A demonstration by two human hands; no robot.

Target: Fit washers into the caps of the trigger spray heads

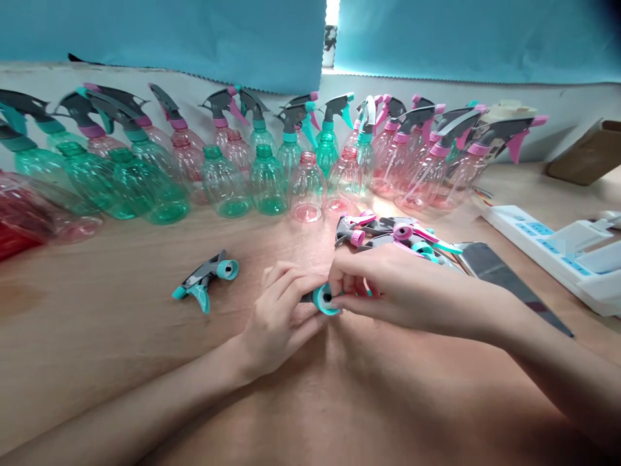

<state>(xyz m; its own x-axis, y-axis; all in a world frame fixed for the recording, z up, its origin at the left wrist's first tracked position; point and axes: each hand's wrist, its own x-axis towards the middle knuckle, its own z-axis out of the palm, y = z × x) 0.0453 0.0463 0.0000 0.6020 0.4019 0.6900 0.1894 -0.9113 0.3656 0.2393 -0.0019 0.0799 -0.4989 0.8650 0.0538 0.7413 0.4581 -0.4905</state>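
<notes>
My left hand [279, 317] is closed around a grey and teal trigger spray head [324, 299], its round teal collar turned towards me. Thumb and forefinger of my right hand [369, 285] are pinched together at the collar's opening. Whatever those fingertips hold is too small or too hidden to make out. To the left, a second spray head [206, 278] lies on the table with its teal collar facing right. Just behind my right hand is a pile of grey spray heads [398, 232] with pink and teal parts, partly covered by the hand.
Clear green and pink bottles stand across the back, such as an uncapped pink bottle [307, 188] and a green bottle [269, 184]; several wear spray heads. At right lie a dark pointed blade-like piece [509, 281] and a white power strip [548, 252]. A brown box [585, 152] sits behind.
</notes>
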